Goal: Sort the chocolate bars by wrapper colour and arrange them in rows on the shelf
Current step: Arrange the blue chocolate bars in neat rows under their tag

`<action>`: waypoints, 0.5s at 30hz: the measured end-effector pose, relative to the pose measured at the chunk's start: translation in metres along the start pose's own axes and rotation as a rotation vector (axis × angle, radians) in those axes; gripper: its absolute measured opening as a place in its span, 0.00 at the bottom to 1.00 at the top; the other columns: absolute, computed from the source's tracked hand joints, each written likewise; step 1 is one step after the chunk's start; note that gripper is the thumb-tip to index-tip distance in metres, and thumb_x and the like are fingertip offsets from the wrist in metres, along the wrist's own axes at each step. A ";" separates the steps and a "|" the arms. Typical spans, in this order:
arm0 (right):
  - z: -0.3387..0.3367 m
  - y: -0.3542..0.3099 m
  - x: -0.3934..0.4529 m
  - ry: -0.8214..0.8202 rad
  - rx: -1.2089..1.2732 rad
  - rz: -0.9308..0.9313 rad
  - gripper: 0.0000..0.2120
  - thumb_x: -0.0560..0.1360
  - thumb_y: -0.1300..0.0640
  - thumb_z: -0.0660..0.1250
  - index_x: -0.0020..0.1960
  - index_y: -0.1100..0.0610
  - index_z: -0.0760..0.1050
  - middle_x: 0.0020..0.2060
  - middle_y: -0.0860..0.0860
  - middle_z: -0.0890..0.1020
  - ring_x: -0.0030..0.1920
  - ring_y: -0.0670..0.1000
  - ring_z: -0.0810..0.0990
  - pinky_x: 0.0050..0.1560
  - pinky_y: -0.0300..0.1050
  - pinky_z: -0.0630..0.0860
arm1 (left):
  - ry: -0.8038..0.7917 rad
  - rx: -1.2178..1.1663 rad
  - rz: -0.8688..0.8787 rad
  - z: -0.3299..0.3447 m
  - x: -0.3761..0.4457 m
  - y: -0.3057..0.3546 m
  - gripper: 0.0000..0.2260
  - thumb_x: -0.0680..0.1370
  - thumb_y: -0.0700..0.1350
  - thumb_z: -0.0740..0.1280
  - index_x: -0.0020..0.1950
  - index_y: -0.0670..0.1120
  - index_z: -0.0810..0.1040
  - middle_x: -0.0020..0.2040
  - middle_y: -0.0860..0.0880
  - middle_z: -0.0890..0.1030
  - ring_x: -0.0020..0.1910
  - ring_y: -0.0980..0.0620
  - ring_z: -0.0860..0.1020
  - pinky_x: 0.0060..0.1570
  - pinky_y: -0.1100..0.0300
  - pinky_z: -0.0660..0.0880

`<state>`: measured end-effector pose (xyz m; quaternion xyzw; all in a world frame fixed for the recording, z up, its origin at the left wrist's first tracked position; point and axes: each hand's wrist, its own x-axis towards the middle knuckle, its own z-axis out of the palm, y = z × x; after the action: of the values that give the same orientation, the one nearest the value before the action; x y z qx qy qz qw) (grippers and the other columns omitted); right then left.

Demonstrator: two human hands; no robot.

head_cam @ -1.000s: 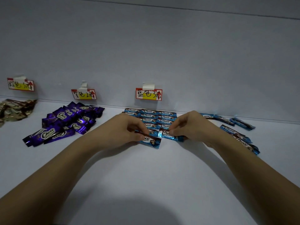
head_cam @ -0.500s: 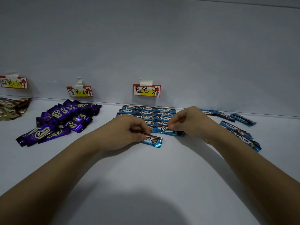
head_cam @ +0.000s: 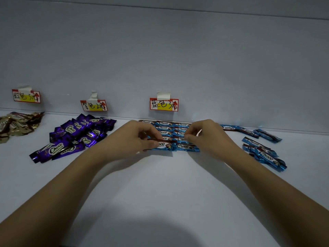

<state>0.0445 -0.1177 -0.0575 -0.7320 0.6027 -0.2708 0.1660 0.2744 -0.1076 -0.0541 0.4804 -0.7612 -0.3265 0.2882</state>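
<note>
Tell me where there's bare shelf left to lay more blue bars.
Bare shelf lies in front of the blue rows, between the forearms. Another gap lies between those rows and the loose blue bars. It is crowded where both hands work the front row.

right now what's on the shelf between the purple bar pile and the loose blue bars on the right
The head view shows the tidy rows of blue bars there, with the left hand and right hand each pinching a front-row bar.
</note>
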 end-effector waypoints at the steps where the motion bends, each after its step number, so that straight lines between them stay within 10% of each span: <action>1: -0.001 -0.002 -0.001 -0.017 0.020 -0.023 0.03 0.77 0.54 0.68 0.48 0.52 0.80 0.44 0.45 0.80 0.41 0.42 0.77 0.33 0.31 0.70 | 0.023 -0.025 -0.011 -0.006 -0.001 0.000 0.05 0.75 0.42 0.72 0.45 0.54 0.83 0.44 0.55 0.83 0.41 0.59 0.82 0.40 0.64 0.79; 9: 0.011 -0.029 -0.026 -0.211 -0.027 -0.334 0.05 0.76 0.55 0.67 0.49 0.49 0.82 0.45 0.40 0.79 0.48 0.41 0.76 0.45 0.31 0.72 | 0.006 -0.060 -0.132 -0.030 -0.014 -0.016 0.06 0.75 0.37 0.71 0.49 0.46 0.83 0.45 0.46 0.85 0.44 0.53 0.82 0.40 0.66 0.78; 15: 0.024 -0.032 -0.030 -0.323 -0.168 -0.470 0.10 0.78 0.51 0.65 0.58 0.46 0.79 0.50 0.37 0.73 0.53 0.40 0.70 0.55 0.38 0.69 | 0.024 0.345 -0.152 -0.038 -0.035 -0.029 0.07 0.76 0.44 0.70 0.50 0.55 0.83 0.47 0.60 0.81 0.46 0.62 0.79 0.42 0.71 0.73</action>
<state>0.0808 -0.0835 -0.0640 -0.8963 0.4029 -0.1308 0.1315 0.3316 -0.0935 -0.0572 0.5827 -0.7640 -0.2061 0.1853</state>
